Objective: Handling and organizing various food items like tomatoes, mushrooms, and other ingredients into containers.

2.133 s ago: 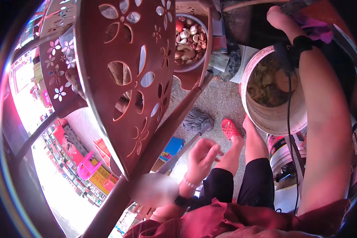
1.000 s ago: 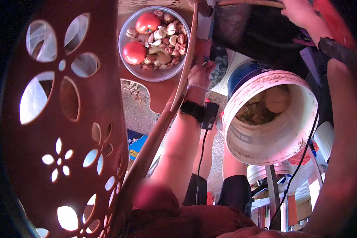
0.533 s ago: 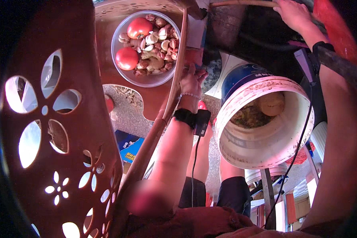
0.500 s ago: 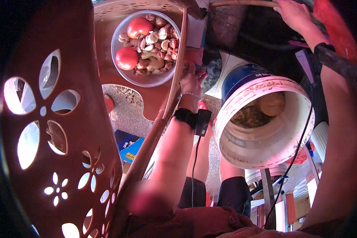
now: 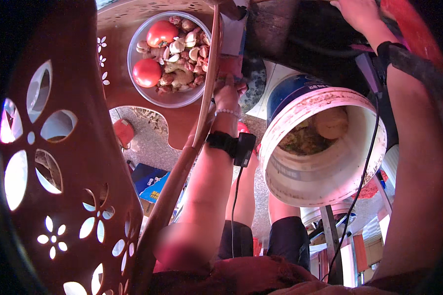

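My left hand (image 5: 227,97), with a beaded bracelet and a black wrist strap, reaches along the outside of a brown plastic chair (image 5: 179,129). Its fingers are curled against a white, red and blue box (image 5: 231,66); what they hold is hidden. At the top right, my right hand (image 5: 358,15) is cut off by the picture's edge, closed at the end of a thin wooden handle that barely shows. Inside the chair sits a clear round bowl (image 5: 131,61). It holds two tomatoes (image 5: 146,73), garlic bulbs (image 5: 177,45), small reddish bulbs and ginger (image 5: 182,77).
A blue-and-white bucket (image 5: 325,189) with scraps and a round pale piece at its bottom stands tilted between my arms. A black cable (image 5: 368,162) hangs across its rim. A blue carton (image 5: 150,181) lies on the floor. A dark surface (image 5: 300,34) is under my right arm.
The view has shifted, so most things sit slightly further left and higher. My left hand's fingers have drawn in from a more spread pose. The wooden handle has mostly left the top edge.
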Demonstrator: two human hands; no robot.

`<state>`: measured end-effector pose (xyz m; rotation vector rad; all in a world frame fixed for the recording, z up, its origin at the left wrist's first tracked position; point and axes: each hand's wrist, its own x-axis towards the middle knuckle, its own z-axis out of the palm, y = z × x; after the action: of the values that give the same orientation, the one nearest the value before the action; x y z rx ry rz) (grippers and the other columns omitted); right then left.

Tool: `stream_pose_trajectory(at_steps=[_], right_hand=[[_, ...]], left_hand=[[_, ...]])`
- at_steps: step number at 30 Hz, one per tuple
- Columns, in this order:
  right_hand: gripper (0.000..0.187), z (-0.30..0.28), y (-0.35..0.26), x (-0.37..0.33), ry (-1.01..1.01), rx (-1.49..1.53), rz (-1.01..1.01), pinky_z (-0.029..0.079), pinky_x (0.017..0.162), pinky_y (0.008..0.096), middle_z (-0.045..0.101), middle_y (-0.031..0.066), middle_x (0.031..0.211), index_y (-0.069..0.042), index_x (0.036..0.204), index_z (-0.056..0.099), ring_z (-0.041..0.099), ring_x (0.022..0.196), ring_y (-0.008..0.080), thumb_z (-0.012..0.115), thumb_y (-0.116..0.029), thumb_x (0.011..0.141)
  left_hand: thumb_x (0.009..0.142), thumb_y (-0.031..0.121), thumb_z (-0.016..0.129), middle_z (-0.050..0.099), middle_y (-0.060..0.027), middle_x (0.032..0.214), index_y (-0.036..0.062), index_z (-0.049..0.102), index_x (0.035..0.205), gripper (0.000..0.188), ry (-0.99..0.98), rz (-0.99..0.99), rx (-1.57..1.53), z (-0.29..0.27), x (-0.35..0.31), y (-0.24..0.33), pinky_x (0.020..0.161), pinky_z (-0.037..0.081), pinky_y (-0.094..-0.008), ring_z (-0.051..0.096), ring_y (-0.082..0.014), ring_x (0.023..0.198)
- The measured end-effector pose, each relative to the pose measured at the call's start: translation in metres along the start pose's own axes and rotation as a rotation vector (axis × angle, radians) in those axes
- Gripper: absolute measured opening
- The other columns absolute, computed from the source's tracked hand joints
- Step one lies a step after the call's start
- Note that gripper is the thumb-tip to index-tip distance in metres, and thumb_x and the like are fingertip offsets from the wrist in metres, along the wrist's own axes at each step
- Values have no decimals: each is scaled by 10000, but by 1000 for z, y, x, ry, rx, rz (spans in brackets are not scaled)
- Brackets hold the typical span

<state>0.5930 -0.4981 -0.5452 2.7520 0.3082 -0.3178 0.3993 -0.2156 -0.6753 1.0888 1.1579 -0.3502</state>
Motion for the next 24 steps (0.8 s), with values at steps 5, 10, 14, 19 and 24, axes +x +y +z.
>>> stream_pose_trajectory(at_steps=[5,10,14,19,24], right_hand=[[327,-18,22,-6,-79,77,18,447,741,456,616,160,881,-72,878,613,587,870,318,526,-380,813],[437,30,20,8,-6,343,132,462,710,440,618,198,779,-29,802,641,600,789,348,580,-459,755],[455,6,11,-3,-20,343,141,463,706,437,620,198,762,-21,807,645,604,774,346,577,-468,756],[459,-1,-1,0,-19,310,120,463,703,436,622,196,761,-20,807,647,604,766,346,576,-471,756],[464,-5,2,0,-37,258,127,463,700,435,623,195,760,-18,807,649,605,758,345,575,-473,756]], left_hand=[[903,104,398,542,-132,1057,75,380,1223,322,-147,10,81,10,-7,-7,711,528,-315,591,-286,927],[894,70,313,468,-143,1172,75,284,1302,409,-201,107,220,-18,10,-1,769,501,-302,525,-315,1054],[880,267,524,590,-101,939,55,404,1146,360,-64,117,-42,-9,-2,-1,597,499,-312,632,-223,737],[879,272,526,588,-106,947,48,397,1150,375,-126,87,-83,-15,0,0,627,501,-311,628,-221,754],[870,278,541,584,-92,953,92,396,1174,384,-157,132,-190,-1,-7,-6,590,494,-318,624,-219,710]])
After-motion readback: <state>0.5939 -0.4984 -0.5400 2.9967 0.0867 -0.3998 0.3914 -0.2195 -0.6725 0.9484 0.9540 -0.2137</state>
